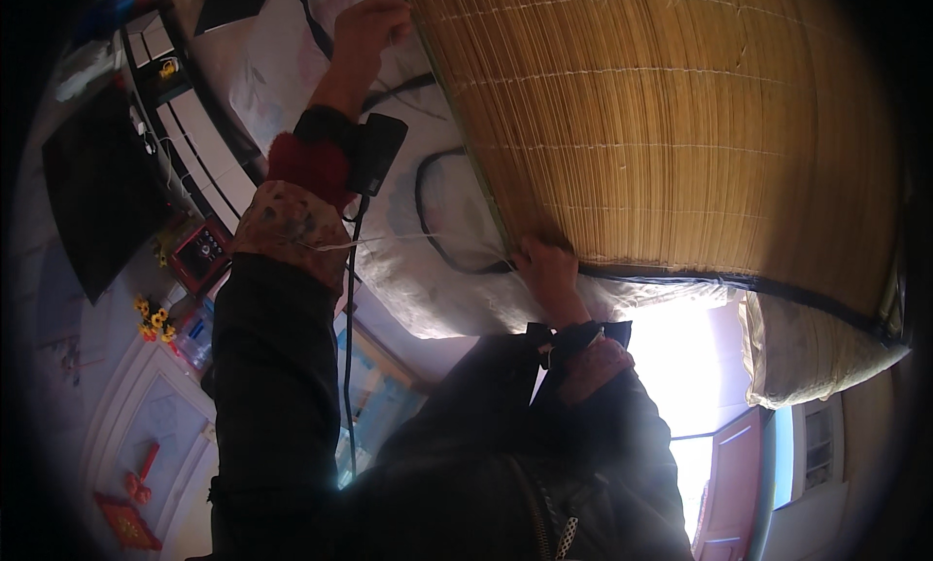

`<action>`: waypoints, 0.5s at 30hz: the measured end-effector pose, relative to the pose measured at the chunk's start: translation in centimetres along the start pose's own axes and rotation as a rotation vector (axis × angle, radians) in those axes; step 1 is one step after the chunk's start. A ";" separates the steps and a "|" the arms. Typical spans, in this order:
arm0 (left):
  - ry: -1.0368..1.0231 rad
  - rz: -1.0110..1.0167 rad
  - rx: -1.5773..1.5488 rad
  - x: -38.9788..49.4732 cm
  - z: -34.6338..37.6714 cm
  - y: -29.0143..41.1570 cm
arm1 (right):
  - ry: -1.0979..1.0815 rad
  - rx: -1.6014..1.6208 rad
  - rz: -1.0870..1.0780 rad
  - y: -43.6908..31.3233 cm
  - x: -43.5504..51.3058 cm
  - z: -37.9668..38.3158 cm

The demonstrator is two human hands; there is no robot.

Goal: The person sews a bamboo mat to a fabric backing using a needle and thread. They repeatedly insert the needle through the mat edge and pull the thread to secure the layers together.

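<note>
A woven reed mat [641, 123] with rows of pale stitching spreads across the upper right. My right hand [550, 276] grips its near left corner, where the dark cloth binding [656, 275] begins. Up at the mat's left edge is my left hand [373, 32], its fingers bent together; whether they pinch something thin is unclear. A loose black strip [423, 189] curls out from the left edge over pale flowered bedding [393, 218]. One pale thread [386, 238] stretches between my left sleeve and the area by my right hand.
A black device [377, 153] with a cable [351, 342] is strapped to my left wrist. To the left stand a dark television [109, 189], a low cabinet [200, 149] and yellow flowers [154, 319]. A pillow-like cushion [809, 349] lies at right, near a bright window [674, 364].
</note>
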State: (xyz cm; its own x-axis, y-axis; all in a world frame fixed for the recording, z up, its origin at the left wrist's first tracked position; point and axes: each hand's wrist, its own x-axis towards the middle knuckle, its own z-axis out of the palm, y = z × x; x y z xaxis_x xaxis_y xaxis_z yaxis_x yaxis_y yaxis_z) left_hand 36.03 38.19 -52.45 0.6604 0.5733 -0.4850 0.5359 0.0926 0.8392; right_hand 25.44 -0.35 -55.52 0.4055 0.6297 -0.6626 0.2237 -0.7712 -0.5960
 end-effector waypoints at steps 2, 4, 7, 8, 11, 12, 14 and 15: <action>0.046 -0.013 -0.010 -0.1 0.3 0.3 | 0.012 0.007 -0.020 0.0 0.0 0.0; 0.084 -0.016 -0.007 -0.1 0.6 0.5 | 0.026 -0.004 -0.036 0.0 -0.1 -0.1; 0.118 -0.007 -0.006 0.0 0.7 0.7 | 0.047 -0.011 -0.051 0.0 -0.1 -0.1; 0.118 0.003 -0.021 0.1 0.7 0.7 | 0.041 0.002 -0.039 0.1 -0.1 0.0; 0.120 0.025 -0.004 0.5 0.4 0.4 | 0.038 0.011 -0.039 0.1 -0.1 0.0; 0.106 0.033 0.010 0.7 0.2 0.2 | 0.026 0.005 -0.031 0.1 -0.1 0.1; 0.073 0.098 0.083 1.1 -0.3 0.1 | 0.032 -0.010 -0.041 0.2 -0.1 0.1; 0.067 0.123 0.127 1.3 -0.4 0.1 | 0.020 -0.020 -0.035 0.2 -0.1 0.1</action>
State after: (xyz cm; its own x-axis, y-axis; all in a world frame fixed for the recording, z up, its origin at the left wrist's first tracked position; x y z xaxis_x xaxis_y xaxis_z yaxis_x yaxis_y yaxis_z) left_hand 36.70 39.31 -52.92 0.6911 0.6271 -0.3593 0.5178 -0.0828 0.8515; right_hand 25.33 -0.53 -55.59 0.4151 0.6541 -0.6323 0.2554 -0.7508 -0.6091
